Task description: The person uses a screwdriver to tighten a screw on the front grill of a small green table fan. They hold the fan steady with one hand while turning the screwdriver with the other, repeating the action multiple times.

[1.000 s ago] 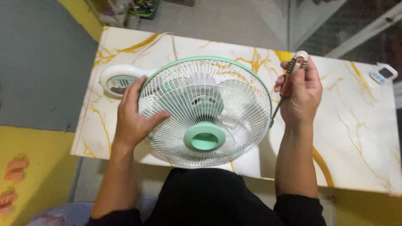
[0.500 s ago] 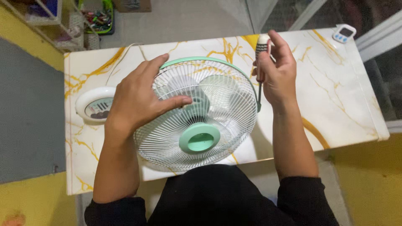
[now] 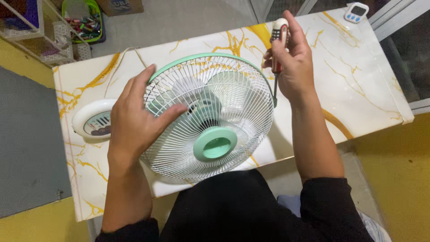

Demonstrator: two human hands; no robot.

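A: Hands first. Where are they?

B: Left hand lies flat on the fan, palm on the left side of the white wire grille, fingers spread, thumb across the wires toward the middle. It grips nothing, only presses. Right hand is closed around a screwdriver at the fan's right rim; white cap at the far end, red and black handle in the fist, thin shaft pointing near, down to the green rim.

A: The fan itself?

B: Lies grille-up at the middle of the counter, near edge jutting toward the person's dark lap. Green round hub at the grille's centre; pale blades show through the wires.

A: Around it?

B: White oval base with buttons just left of the left hand, partly behind it. Counter is white marble-look with yellow veins. Small white timer at the far right corner, well apart. Far left, on the floor, a wire shelf and a green basket.
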